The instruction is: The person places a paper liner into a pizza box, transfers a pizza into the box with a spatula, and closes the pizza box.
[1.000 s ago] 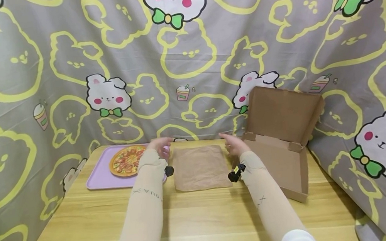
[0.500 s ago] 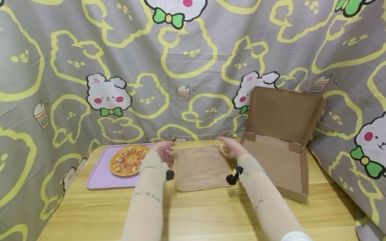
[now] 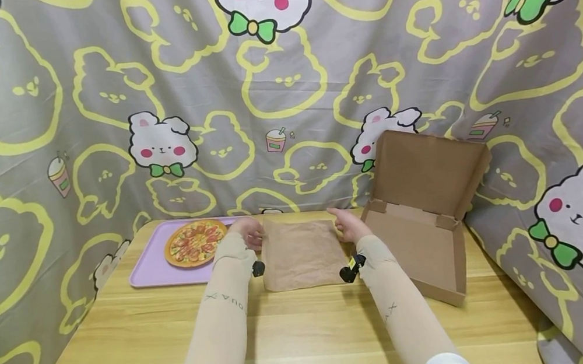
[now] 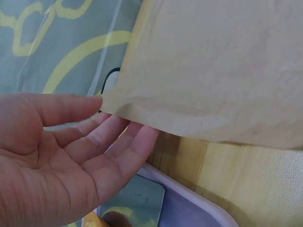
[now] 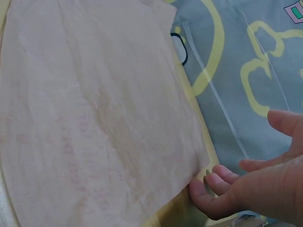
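Note:
A square sheet of brown paper [image 3: 304, 256], lightly creased, lies on the wooden table between the hands. My left hand [image 3: 248, 233] pinches its far left corner; in the left wrist view the thumb is on the upper face and the fingers [image 4: 111, 142] are underneath. That corner is slightly raised. At the far right corner is my right hand [image 3: 350, 227], thumb up and apart from the fingers. In the right wrist view the lower fingertips [image 5: 199, 191] touch or nearly touch the paper's edge, some partly under it.
To the left, a round pizza [image 3: 195, 244] sits on a lilac tray [image 3: 147, 266]. An open cardboard pizza box [image 3: 424, 245] stands on the right, lid raised against the patterned curtain [image 3: 284, 48]. The wooden table [image 3: 306, 333] extends toward me.
My left hand has come down to the paper's far left corner, pinched it and raised it slightly. The right hand has moved a little left, to the far right corner.

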`<state>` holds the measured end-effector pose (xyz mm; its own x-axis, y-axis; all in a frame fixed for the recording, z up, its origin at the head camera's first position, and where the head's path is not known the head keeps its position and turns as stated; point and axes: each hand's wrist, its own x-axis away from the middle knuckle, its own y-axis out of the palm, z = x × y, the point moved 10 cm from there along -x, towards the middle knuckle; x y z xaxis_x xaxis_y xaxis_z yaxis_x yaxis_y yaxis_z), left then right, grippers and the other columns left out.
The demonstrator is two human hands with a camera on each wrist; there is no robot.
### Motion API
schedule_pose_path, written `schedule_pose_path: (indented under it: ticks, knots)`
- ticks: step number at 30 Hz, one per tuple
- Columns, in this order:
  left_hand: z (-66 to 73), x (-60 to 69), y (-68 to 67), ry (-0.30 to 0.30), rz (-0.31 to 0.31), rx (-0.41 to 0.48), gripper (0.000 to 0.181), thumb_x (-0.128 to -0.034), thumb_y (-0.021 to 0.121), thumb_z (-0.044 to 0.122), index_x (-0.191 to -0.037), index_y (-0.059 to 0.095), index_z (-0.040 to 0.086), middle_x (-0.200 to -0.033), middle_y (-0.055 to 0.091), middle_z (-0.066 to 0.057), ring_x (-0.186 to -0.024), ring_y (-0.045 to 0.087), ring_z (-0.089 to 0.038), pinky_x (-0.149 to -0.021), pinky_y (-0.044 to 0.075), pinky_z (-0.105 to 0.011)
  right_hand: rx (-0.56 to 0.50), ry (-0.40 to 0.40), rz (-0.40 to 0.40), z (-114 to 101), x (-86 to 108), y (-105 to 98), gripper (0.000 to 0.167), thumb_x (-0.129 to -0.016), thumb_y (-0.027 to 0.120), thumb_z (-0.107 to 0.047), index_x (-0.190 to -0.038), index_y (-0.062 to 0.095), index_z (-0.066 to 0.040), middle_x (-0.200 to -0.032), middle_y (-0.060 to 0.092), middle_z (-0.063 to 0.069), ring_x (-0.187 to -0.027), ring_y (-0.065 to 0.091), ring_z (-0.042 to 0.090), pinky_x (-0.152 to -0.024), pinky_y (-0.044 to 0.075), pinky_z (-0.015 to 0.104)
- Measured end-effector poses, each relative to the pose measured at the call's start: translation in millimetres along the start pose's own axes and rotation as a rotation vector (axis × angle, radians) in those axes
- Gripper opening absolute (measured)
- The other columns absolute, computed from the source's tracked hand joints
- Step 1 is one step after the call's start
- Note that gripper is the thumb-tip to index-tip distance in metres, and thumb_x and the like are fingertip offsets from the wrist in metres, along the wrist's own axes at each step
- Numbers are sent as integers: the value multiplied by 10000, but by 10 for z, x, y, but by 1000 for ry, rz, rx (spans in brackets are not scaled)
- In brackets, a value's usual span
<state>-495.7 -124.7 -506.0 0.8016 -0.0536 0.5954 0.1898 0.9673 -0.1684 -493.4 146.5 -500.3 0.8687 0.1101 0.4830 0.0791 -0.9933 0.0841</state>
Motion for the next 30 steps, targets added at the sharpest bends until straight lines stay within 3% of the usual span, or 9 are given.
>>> schedule_pose_path:
  ticks: [6,11,14,18,20,22,27,29,30]
  knots:
    - [-82,-279,2,-4,-43,-22,131,-935,445,-36,-1055,490,-7,-1112,547,-165,-1033,586,-288,-991,514,-409,-17,-7,24,7,20,-28,821,-1000,471,-347,-1564,-79,-119,-1634,-6,214,-1523,20,322,-1209,139,564]
    - [-116,-434,-14,19,-32,-60,393,-919,439,-80,-1285,471,59,-1081,590,-148,-994,610,-265,-927,543,-397,-52,6,39,22,37,-57,822,-991,490,-351,-1568,-50,-124,-1633,38,214,-1523,43,326,-1201,141,575]
    - [-191,-745,-87,33,-37,-53,582,-888,454,-102,-1415,413,142,-1100,587,-143,-962,620,-260,-879,563,-395,-100,22,52,30,55,-81,813,-984,508,-345,-1569,-18,-138,-1632,74,205,-1519,83,319,-1191,167,551]
    - [-355,-1415,-241,43,-66,-18,699,-847,512,-111,-1459,394,205,-1085,542,-132,-901,623,-269,-825,583,-418,-174,33,74,36,79,-121,790,-975,528,-324,-1563,23,-169,-1619,127,194,-1501,149,322,-1168,213,530]
    - [-398,-1579,-289,39,-64,-10,718,-841,541,-111,-1463,399,217,-1118,530,-129,-930,622,-283,-850,578,-443,-206,35,81,39,90,-133,784,-969,541,-307,-1560,41,-179,-1614,140,190,-1493,168,327,-1171,233,527]
    - [-398,-1617,-314,42,-60,-17,708,-844,550,-106,-1462,401,204,-1129,543,-129,-944,621,-286,-854,575,-448,-226,33,87,36,99,-142,786,-966,550,-289,-1561,49,-174,-1611,145,191,-1485,187,332,-1179,255,518]
    - [-268,-1275,-315,54,-55,-5,630,-842,556,-90,-1414,437,146,-1009,575,-123,-871,634,-266,-747,593,-412,-256,22,106,24,101,-165,726,-951,563,-254,-1542,159,-130,-1592,206,182,-1386,311,297,-1123,350,411]
    - [-225,-1125,-327,50,-32,-3,623,-863,568,-64,-1428,433,160,-1065,582,-130,-926,626,-269,-788,589,-414,-247,11,107,11,92,-166,672,-952,556,-247,-1517,216,-119,-1579,247,173,-1302,369,265,-1047,382,371]
    - [-217,-1152,-343,56,-39,4,584,-860,567,-58,-1395,453,147,-1028,576,-135,-893,625,-274,-755,592,-413,-236,5,106,2,88,-164,639,-955,552,-245,-1500,244,-114,-1569,272,171,-1257,394,251,-1007,393,357]
